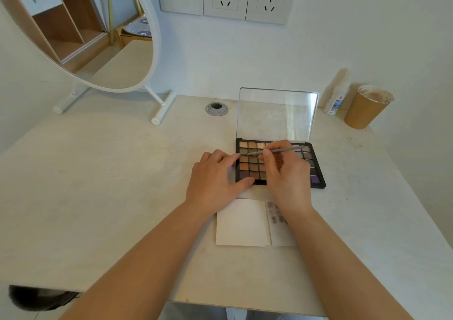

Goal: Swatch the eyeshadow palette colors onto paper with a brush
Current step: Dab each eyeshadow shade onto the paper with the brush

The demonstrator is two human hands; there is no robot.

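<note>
My two bare forearms enter from the near edge of the worktop (98, 172) and converge on the palette. Between them lies the paper (242, 224), flat on the worktop, with a second sheet just beside it on the right carrying grey smudged swatches (275, 213); my right wrist covers part of that sheet.

My left hand (215, 177) rests at the left edge of the eyeshadow palette (316, 172), fingers touching its left rim and thumb pressed against its near rim, steadying it. My right hand (286, 170) is over the centre of the palette, grip closed on the brush (282, 151), pinched between thumb and fingers. The brush lies nearly level, tip pointing left onto a pan in the second row.

The palette's clear lid (277, 113) stands upright at the far side. Farther right, a white bottle (335, 98) and a brown paper cup (367, 107) stand by the wall.
</note>
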